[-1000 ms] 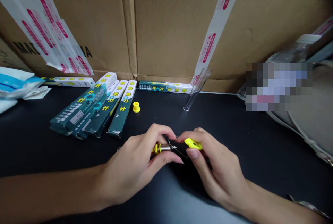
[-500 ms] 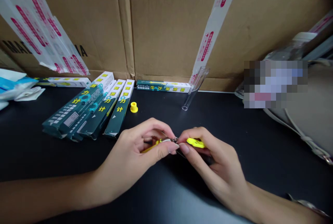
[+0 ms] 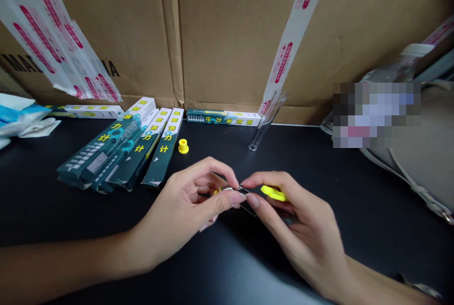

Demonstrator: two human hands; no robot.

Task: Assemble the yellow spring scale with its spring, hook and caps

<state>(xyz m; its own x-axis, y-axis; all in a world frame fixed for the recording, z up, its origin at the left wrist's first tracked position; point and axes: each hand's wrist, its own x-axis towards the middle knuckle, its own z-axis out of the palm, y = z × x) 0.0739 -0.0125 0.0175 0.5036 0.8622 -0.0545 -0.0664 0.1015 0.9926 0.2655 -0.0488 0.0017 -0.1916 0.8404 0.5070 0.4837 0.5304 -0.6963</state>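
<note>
Left hand: and there was the left hand (image 3: 187,205), curled around a slim rod (image 3: 217,192), thumb and forefinger narrowed near its metal end.
Right hand: over on the right, the right hand (image 3: 301,229) had its fingertips close together at the wire, a yellow tab (image 3: 274,193) tucked by the forefinger.
Wire: thin stuff, this wire (image 3: 247,210), bridging the gap between the hands above the near tabletop (image 3: 227,272); its exact fastening was too small to tell.
Feel: rod and tab looked light, the metal end smooth and perhaps slippery; the wire seemed springy and easily bent.
Best hold: the rod just behind its metal end, surely, the tab by its flat sides, and the wire only with a gentle pinch.
Yellow cap: farther off, left of centre, the yellow cap (image 3: 183,146) stood beside the boxes (image 3: 163,149).
Clear tube: far right of the cap, the clear tube (image 3: 261,130) looked stiff, possibly brittle.
</note>
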